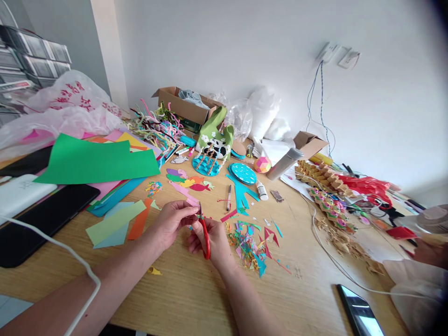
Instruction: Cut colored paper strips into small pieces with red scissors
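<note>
My right hand (210,242) grips a pair of red-handled scissors (206,235), their blades pointing up and away from me. Close beside the blades, my left hand (174,218) is closed in a pinch; whatever its fingers hold is too small or hidden to make out. A pink paper strip (185,191) shows just beyond my fingertips, and I cannot tell if they touch it. Coloured paper fish (191,181) lie past it. To the right of my hands is a heap of paper scraps (250,247). An orange strip (140,219) rests left of my left wrist.
Green paper sheets (94,161) cover the left side near a black tablet-like slab (45,219). Blue discs (242,173), a pen (228,198) and a grey bottle (285,163) stand or lie farther back. A white cable (325,247) crosses the right; another person's sleeve (408,284) is there.
</note>
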{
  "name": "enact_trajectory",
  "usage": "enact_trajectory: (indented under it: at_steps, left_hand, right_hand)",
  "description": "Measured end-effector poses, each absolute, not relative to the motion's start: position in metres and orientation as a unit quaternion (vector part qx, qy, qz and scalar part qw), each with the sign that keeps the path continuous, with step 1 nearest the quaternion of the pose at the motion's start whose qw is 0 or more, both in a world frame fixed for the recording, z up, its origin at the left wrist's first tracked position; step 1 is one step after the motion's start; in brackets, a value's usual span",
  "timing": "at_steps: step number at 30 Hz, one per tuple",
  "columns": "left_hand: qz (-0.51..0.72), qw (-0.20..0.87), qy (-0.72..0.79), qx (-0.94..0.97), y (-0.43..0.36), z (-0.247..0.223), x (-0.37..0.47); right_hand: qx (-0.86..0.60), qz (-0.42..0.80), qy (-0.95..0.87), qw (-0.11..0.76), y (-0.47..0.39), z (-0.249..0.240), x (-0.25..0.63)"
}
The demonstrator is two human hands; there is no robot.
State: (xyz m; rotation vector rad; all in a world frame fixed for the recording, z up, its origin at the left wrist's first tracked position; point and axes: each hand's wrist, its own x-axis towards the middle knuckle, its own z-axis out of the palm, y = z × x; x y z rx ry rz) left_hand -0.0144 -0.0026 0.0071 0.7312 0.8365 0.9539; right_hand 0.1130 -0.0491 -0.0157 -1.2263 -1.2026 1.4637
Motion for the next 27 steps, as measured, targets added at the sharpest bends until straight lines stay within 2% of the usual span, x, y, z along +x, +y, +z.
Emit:
enact_trajectory:
  at_steps: [27]
  left_hand:
    - [0.434, 0.722, 0.382, 0.379, -0.0012, 0.0055, -0.0151]
  right_hand:
    - [-0.489, 0.597, -0.478, 0.42, -0.0484, -0.0169, 0.1133]
